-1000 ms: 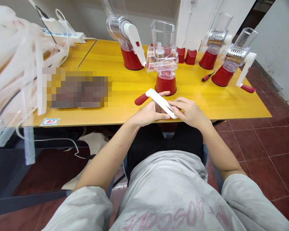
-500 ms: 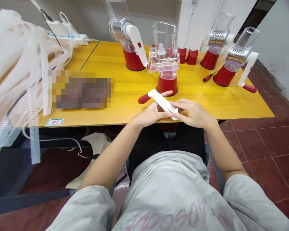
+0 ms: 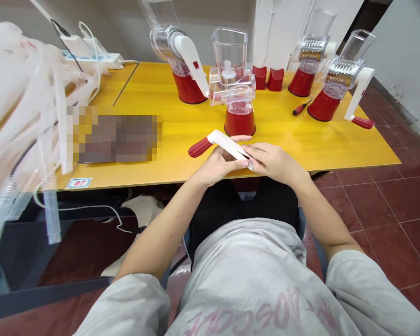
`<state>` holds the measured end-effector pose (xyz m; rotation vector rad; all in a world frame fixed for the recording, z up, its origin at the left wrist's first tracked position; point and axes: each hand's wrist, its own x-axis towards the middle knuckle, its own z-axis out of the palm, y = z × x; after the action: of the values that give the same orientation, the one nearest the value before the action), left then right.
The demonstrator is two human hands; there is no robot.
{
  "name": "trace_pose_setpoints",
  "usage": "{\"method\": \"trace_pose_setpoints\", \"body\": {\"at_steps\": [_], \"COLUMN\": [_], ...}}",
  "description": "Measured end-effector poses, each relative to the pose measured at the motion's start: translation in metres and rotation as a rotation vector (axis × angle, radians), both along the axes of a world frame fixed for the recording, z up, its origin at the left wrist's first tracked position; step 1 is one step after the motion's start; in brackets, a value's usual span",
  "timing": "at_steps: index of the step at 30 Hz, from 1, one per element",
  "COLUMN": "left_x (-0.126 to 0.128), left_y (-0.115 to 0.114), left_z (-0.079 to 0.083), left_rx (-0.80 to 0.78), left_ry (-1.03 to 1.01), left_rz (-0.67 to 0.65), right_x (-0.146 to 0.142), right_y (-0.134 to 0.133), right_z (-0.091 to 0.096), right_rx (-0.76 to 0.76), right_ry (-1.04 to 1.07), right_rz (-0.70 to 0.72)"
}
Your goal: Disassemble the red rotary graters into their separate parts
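In front of me, over the table's near edge, is a white crank handle (image 3: 227, 143) with a red grip (image 3: 200, 147) pointing left. My left hand (image 3: 215, 167) holds its white arm from below, thumb pressed near the lower end and a finger stretched out behind. My right hand (image 3: 278, 163) has its fingers closed on that same end, hiding part of it. Just beyond my hands stands a rotary grater (image 3: 233, 88) with a clear body on a red base; no crank shows on it.
Another grater with its crank (image 3: 191, 86) stands back left; two more graters (image 3: 324, 102) (image 3: 303, 81) stand at right. A red-handled screwdriver (image 3: 300, 110) and red pieces (image 3: 275, 79) lie on the yellow table (image 3: 283, 123). Plastic bags (image 3: 17, 107) hang at left beside a blurred-out patch.
The crank handle has shifted left and turned slightly, its red grip now nearer to me. My right hand has moved a little left with it and covers its lower end more.
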<state>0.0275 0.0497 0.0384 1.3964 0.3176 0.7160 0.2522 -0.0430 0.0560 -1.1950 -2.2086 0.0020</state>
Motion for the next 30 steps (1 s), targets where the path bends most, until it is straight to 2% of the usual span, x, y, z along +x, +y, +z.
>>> {"method": "trace_pose_setpoints", "body": {"at_steps": [5, 12, 19, 26, 30], "left_x": [0.001, 0.002, 0.000, 0.000, 0.002], "left_y": [0.000, 0.001, -0.002, -0.006, -0.006], "left_z": [-0.004, -0.006, -0.006, 0.001, 0.001], "left_rx": [0.020, 0.159, 0.238, 0.217, 0.211], "left_ry": [-0.019, -0.083, -0.014, 0.126, 0.119], "left_rz": [0.027, -0.027, -0.055, -0.028, -0.043], "right_x": [-0.002, 0.001, 0.003, 0.004, 0.005], "right_y": [-0.002, -0.010, -0.010, -0.010, -0.008], "right_z": [0.005, 0.022, 0.021, 0.022, 0.021], "right_rx": [-0.031, -0.237, -0.448, -0.528, -0.577], "right_ry": [0.080, 0.343, 0.533, 0.578, 0.603], "right_rz": [0.010, 0.027, -0.006, -0.018, -0.016]}}
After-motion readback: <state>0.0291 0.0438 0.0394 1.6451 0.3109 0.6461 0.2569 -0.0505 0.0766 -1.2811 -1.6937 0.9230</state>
